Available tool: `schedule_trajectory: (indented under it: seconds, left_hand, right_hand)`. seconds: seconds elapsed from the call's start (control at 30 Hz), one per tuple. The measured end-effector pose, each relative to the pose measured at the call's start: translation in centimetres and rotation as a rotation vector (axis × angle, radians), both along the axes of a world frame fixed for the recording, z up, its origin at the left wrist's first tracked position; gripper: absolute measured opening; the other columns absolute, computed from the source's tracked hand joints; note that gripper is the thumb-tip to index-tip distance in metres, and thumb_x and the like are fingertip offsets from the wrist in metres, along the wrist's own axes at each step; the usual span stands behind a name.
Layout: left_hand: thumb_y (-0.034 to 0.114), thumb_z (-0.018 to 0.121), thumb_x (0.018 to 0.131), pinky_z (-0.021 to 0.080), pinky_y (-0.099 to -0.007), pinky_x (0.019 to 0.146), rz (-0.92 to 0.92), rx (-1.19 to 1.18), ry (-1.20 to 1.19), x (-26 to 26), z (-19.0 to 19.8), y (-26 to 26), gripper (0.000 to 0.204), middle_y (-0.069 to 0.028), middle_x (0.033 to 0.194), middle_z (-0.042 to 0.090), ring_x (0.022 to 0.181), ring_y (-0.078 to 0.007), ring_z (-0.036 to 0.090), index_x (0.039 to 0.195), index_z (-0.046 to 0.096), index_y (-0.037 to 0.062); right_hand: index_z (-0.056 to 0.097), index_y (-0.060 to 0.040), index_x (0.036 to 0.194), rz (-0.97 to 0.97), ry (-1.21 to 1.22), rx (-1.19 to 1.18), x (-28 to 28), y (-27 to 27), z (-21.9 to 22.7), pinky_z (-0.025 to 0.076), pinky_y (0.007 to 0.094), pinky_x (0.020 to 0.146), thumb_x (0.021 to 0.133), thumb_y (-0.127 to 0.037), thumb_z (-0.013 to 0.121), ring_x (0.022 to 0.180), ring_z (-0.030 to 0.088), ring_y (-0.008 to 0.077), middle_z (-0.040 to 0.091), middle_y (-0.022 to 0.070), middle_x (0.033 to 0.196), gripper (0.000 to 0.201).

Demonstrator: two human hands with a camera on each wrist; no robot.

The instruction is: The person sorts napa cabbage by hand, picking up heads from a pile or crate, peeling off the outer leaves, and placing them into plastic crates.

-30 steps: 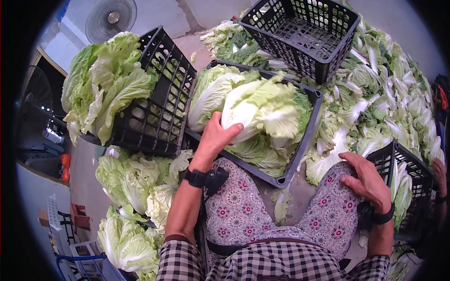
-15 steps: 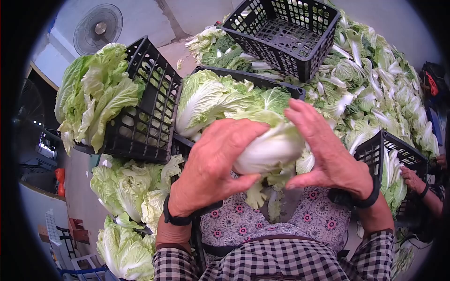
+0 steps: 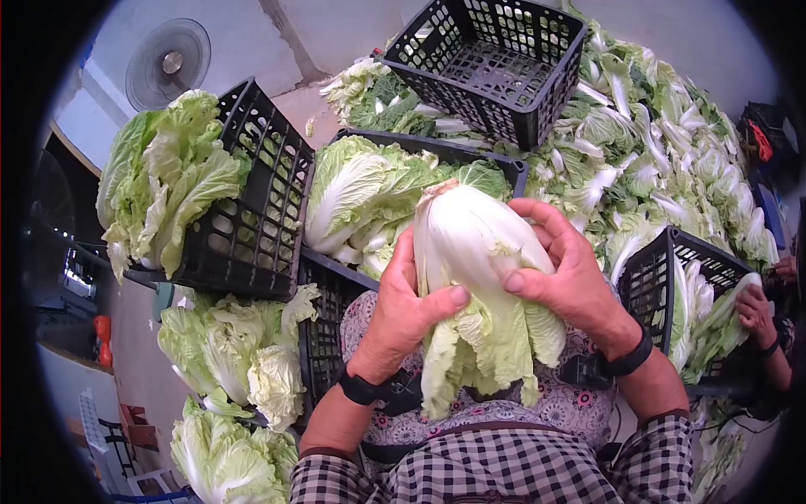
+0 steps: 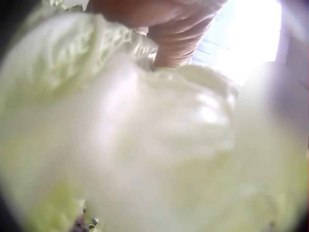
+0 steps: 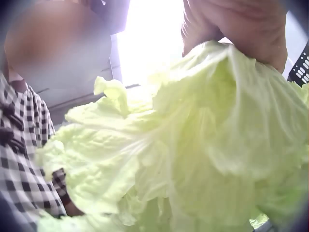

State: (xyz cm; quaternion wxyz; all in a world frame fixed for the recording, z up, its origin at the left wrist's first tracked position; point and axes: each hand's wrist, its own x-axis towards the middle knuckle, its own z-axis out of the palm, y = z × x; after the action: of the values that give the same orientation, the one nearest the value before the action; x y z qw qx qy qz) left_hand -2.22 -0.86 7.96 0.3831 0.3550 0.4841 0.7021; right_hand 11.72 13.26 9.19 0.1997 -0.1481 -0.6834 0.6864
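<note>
A napa cabbage (image 3: pixel 478 252) is held between both hands over the lap in the head view, its white root end up and away and its frilly leaf tips hanging toward the body. My left hand (image 3: pixel 401 307) grips its left side, thumb across the front. On the other side my right hand (image 3: pixel 571 281) grips it, thumb on the pale ribs and fingers curled behind. Blurred white-green leaf fills most of the left wrist view, below part of the left hand (image 4: pixel 164 24). Loose yellow-green leaves spread under the right hand (image 5: pixel 241 24) in the right wrist view.
Just beyond the hands stands a black crate (image 3: pixel 514 175) holding cabbages. A leaf-filled crate (image 3: pixel 264 185) leans at left, with cabbages (image 3: pixel 227 344) below it. Behind, another crate (image 3: pixel 504 67) rests against a large leaf pile (image 3: pixel 672 168). At right, another person's hand (image 3: pixel 756 312) holds a cabbage.
The cabbage has come up from the crate to over the lap and been turned root end up. My right hand has left the knee and joined the left on it.
</note>
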Motion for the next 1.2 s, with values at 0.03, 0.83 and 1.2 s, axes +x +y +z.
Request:
schedule_trajectory:
  seconds: [0.03,0.83,1.2]
  left_hand:
    - [0.019,0.078,0.069,0.038,-0.0332,0.099,0.001,0.014,0.035,-0.2,0.1,-0.1,0.087,-0.0099,0.127,0.046,0.116,-0.0182,0.046,0.136,0.026,0.0009]
    - [0.006,0.062,0.082,0.049,-0.0282,0.082,0.167,-0.028,0.068,1.8,-3.9,0.4,0.039,-0.0071,0.11,0.06,0.095,-0.0146,0.059,0.118,0.048,-0.0003]
    - [0.062,0.054,0.08,0.03,-0.0385,0.104,-0.169,-0.21,0.421,2.0,-4.1,0.6,0.085,-0.0175,0.131,0.04,0.119,-0.0311,0.043,0.133,0.034,-0.0009]
  right_hand:
    - [0.034,-0.0013,0.133,0.018,-0.003,0.011,0.2,0.3,0.1,0.042,0.0338,0.095,0.065,-0.031,0.081,0.111,0.052,0.0245,0.053,0.0171,0.12,0.088]
    - [0.007,-0.0027,0.143,0.109,0.132,0.264,0.8,-0.2,-2.4,0.026,0.0367,0.107,0.061,-0.039,0.082,0.13,0.03,0.0266,0.028,0.0184,0.141,0.117]
    - [0.035,0.0002,0.133,-0.033,0.143,-0.195,1.9,-0.1,-2.4,0.04,0.0318,0.097,0.07,-0.014,0.078,0.114,0.049,0.0172,0.05,0.0102,0.126,0.077]
